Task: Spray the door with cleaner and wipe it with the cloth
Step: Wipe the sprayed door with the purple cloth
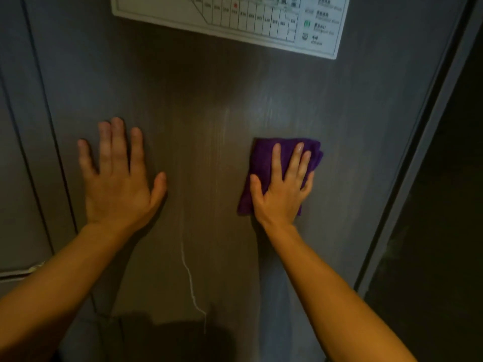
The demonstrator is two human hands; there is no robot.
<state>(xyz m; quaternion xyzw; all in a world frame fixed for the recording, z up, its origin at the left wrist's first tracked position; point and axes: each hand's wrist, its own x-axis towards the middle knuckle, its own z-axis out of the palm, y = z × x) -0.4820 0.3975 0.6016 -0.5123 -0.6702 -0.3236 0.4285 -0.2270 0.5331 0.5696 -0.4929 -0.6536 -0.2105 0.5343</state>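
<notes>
A dark grey-brown door (203, 100) fills the view in front of me. My right hand (282, 186) lies flat on a folded purple cloth (261, 158) and presses it against the door's right half. My left hand (117, 178) rests flat on the door's left half with its fingers spread and nothing in it. A thin white trickle of cleaner (189, 278) runs down the door between my forearms. No spray bottle is in view.
A white floor-plan sign (230, 19) is fixed to the door at the top. The door's free edge and grey frame (428, 142) run down the right side, with a dark gap beyond. A grey panelled wall (18, 152) stands at the left.
</notes>
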